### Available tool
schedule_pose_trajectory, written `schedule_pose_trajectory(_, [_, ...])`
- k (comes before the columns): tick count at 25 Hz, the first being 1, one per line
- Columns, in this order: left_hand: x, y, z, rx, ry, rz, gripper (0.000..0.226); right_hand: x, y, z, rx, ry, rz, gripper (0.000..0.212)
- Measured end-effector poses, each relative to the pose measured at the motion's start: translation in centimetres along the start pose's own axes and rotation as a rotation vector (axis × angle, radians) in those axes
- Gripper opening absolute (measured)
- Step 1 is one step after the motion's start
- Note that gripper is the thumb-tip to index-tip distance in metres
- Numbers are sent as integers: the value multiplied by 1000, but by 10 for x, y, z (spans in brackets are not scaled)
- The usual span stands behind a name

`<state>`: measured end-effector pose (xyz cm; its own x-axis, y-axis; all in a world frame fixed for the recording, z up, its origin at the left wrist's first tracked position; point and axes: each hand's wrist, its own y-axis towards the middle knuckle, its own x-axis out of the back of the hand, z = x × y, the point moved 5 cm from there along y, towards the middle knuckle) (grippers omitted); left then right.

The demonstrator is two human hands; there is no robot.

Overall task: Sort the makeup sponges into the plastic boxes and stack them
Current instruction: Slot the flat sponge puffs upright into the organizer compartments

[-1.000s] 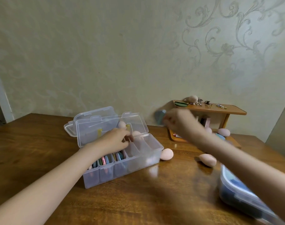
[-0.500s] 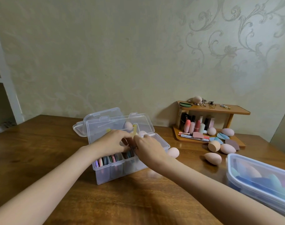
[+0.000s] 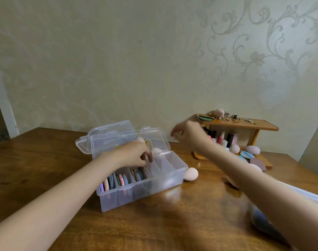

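A clear divided plastic box (image 3: 174,176) stands open on the wooden table, its lid (image 3: 129,144) tilted back. Flat coloured sponges (image 3: 122,179) stand on edge in its left compartments; the right ones look bare. My left hand (image 3: 134,154) rests over the middle compartments, fingers curled down among the sponges. My right hand (image 3: 189,134) hovers blurred in front of the wooden shelf (image 3: 245,123), fingers loosely apart, nothing visible in it. A pink egg sponge (image 3: 190,174) lies right of the box. More sponges (image 3: 252,150) lie on the shelf's base.
A second clear box lid (image 3: 85,144) lies behind the open box. Another plastic box (image 3: 263,223) with dark sponges sits at the lower right, mostly hidden by my right forearm. Lipsticks and small trinkets fill the shelf. The wall runs close behind.
My right hand has left the box and swung up and right to the shelf. My left hand has stayed at the box's middle compartments.
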<state>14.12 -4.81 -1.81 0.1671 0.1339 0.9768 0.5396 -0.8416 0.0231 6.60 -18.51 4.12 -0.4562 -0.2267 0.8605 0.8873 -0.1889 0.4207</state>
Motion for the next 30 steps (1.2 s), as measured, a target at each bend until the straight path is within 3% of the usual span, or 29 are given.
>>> schedule_pose_trajectory(2, [-2,4,-1,-33,23,62,24,22,22,-43,-74,-162,-24,27])
schedule_pose_trajectory(7, [-10,4,-2,-71,-19,99,24,12,43,-130,-232,-536,311,35])
schedule_pose_trajectory(15, [-14,6,0,-67,5,136,28,12,52,-153,-273,-365,208,27])
schedule_pose_trajectory(21, [-11,0,-4,-49,27,128,28,29,56,-140,-221,-328,54,48])
schedule_pose_trajectory(24, [-12,1,-4,-40,16,107,28,11,60,-147,-203,-427,221,58])
schedule_pose_trajectory(26, [-11,2,-5,-43,16,91,28,-3,59,-150,-174,-516,325,50])
schedule_pose_trajectory(30, [-9,1,-5,-55,5,74,27,-5,60,-144,-95,-642,285,34])
